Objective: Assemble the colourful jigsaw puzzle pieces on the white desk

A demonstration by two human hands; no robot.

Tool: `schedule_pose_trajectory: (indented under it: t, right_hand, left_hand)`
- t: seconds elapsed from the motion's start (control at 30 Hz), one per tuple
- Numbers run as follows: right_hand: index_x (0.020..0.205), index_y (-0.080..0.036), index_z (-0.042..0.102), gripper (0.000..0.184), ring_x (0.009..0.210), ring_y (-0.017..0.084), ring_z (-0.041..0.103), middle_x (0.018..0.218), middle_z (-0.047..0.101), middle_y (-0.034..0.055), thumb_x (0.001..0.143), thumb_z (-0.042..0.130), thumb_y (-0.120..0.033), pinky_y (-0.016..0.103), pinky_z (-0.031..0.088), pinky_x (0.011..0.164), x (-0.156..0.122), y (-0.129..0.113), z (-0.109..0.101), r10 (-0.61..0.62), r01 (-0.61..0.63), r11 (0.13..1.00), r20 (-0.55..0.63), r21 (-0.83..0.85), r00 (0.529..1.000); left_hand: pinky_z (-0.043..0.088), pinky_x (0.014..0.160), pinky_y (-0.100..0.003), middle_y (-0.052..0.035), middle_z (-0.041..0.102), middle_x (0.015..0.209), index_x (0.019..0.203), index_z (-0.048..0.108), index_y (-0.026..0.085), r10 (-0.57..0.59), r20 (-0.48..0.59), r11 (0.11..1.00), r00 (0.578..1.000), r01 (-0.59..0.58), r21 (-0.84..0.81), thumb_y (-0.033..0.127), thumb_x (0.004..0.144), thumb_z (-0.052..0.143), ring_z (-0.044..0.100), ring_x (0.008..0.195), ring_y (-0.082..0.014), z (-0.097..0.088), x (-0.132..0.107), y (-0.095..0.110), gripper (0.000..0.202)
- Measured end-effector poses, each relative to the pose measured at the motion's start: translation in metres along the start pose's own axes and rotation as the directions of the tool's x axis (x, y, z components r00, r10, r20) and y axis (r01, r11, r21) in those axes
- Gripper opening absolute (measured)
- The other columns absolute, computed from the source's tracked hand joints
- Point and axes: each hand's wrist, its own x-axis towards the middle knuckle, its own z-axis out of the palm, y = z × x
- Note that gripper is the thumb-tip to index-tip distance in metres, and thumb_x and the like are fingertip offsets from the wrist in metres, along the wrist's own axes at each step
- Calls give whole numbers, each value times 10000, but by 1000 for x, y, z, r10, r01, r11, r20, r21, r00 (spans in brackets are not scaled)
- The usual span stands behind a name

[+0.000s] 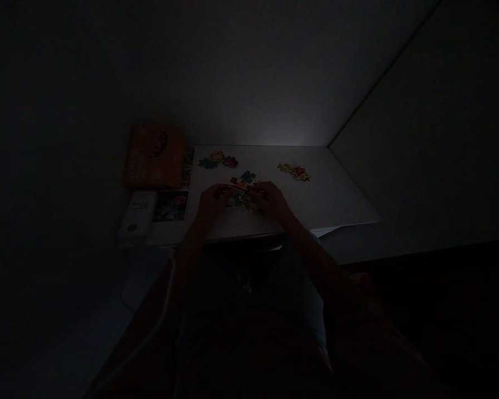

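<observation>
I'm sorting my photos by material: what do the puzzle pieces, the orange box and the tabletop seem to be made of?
Puzzle pieces: probably printed cardboard, being flat, colourful and knobbed; too dark to judge any gloss.
Orange box: likely printed card, judging by its lettering and flat face; finish unclear.
Tabletop: pale and smooth-looking, perhaps laminate or painted board, with no grain visible.

Open lanes and barriers

On the table [336,197] we find one lane between the right pile [301,173] and right wall [419,138], widening nearward, and another between the left pile [208,163] and right pile. Left hand [212,201] and right hand [271,201] flank the middle pile [248,177]; leftward, the box [156,158] blocks passage.
</observation>
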Motion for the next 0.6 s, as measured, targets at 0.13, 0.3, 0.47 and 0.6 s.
schedule_pose_trajectory:
  t: [0.13, 0.3, 0.47, 0.6]
  right_hand:
    - [1114, -252, 892, 283, 1031, 257, 796, 1154, 862, 97, 1067, 803, -517, 413, 632, 986, 15, -12, 10, 94, -99, 990, 50, 102, 994]
    - [1052, -233, 888, 417, 967, 283, 825, 1054, 898, 97, 1025, 806, -641, 418, 648, 908, 17, -3, 0, 175, -181, 937, 49, 297, 983]
    - [997, -237, 899, 541, 1001, 304, 823, 1013, 897, 95, 971, 818, -771, 434, 652, 944, 27, 33, -36, 204, -167, 950, -121, 264, 971]
    - [930, -224, 887, 564, 1119, 344, 828, 1022, 887, 119, 1075, 711, -739, 464, 624, 1025, 34, 82, -80, 346, -341, 937, -311, 73, 885]
  left_hand:
    - [653, 860, -384, -96, 901, 1033, 1043, 907, 223, -6, 38, 1000, 999, 7, -24, 525, 858, 932, 815, 944, -278, 0, 0, -2, 355]
    - [656, 908, -387, -101, 907, 1095, 1075, 909, 217, -30, 39, 999, 999, 29, 15, 527, 888, 898, 826, 992, -275, 0, 1, -1, 363]
    - [665, 940, -394, -101, 899, 1088, 1071, 893, 214, -42, 7, 999, 999, 42, 3, 520, 907, 896, 828, 1000, -276, 1, 2, 1, 348]
    - [662, 930, -391, -94, 887, 1059, 1032, 870, 217, -21, 7, 1000, 1000, 21, -7, 507, 900, 899, 822, 982, -269, 1, 2, 0, 320]
